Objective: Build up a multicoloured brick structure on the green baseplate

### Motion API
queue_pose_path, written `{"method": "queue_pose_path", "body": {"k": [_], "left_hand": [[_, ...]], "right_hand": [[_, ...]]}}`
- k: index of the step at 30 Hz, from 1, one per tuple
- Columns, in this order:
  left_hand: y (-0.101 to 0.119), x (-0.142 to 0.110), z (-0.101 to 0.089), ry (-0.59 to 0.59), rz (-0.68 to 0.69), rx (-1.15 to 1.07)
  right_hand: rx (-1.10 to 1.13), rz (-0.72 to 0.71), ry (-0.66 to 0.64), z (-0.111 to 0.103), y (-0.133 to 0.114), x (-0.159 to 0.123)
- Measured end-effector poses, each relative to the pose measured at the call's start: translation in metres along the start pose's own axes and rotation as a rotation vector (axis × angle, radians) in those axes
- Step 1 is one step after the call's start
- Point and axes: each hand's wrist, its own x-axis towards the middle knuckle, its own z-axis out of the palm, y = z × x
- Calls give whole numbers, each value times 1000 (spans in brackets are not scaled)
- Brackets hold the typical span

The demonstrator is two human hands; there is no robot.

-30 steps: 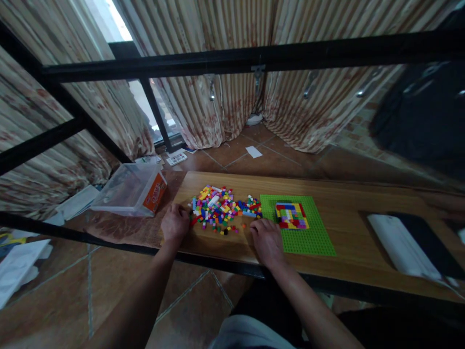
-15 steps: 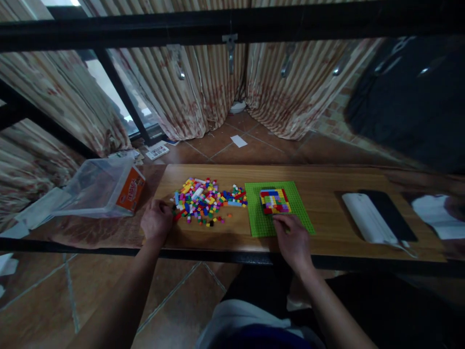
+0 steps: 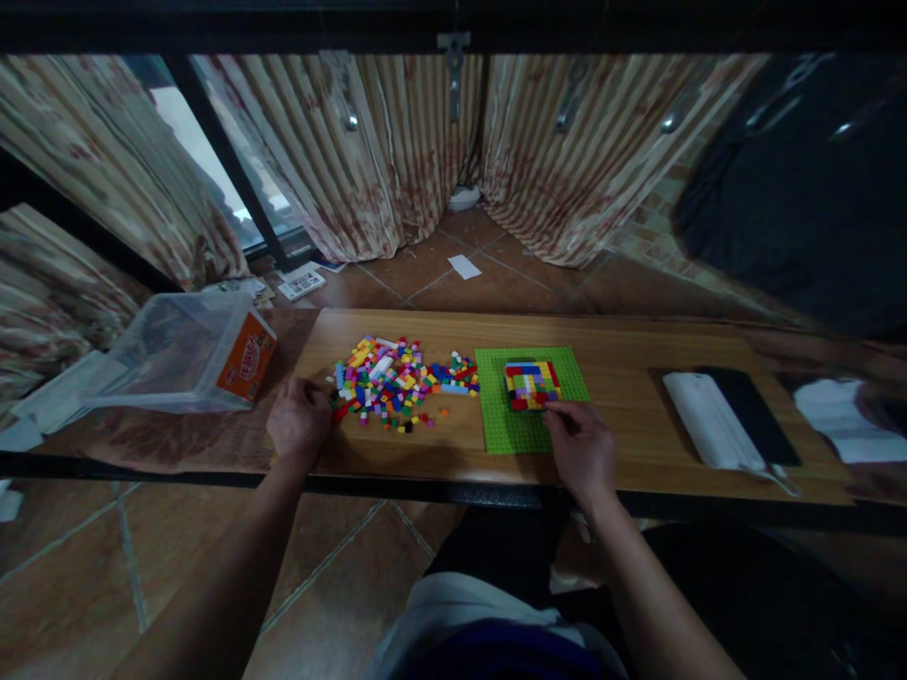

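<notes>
A green baseplate (image 3: 502,430) lies on the wooden board, carrying a low block of many-coloured toy bricks (image 3: 533,384). At the block's front right corner is my right hand (image 3: 582,449), thumb and fingers pinched together. Whatever sits between those fingertips is too small or hidden to make out. Left of the baseplate spreads a pile of loose toy bricks (image 3: 389,382). My left hand (image 3: 299,420) rests by the pile's left edge with its fingers curled closed, and their contents, if any, cannot be seen.
A clear plastic box (image 3: 162,378) with an orange label stands at the left on a patterned cloth. On the board's right side lie a white pouch (image 3: 712,420) and a dark flat object (image 3: 755,416). A black rail (image 3: 453,28) crosses above.
My right hand has shifted slightly right along the front edge of the brick block, to its corner. My left hand stays beside the pile. The whole view has tilted a little.
</notes>
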Motion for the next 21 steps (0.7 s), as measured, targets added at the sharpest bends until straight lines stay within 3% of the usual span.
{"method": "queue_pose_path", "body": {"k": [11, 21], "left_hand": [[0, 0, -1, -11, 12, 18], [3, -1, -3, -19, -6, 27]], "right_hand": [[-322, -165, -155, 9, -15, 21], [-337, -157, -111, 17, -9, 20]]}}
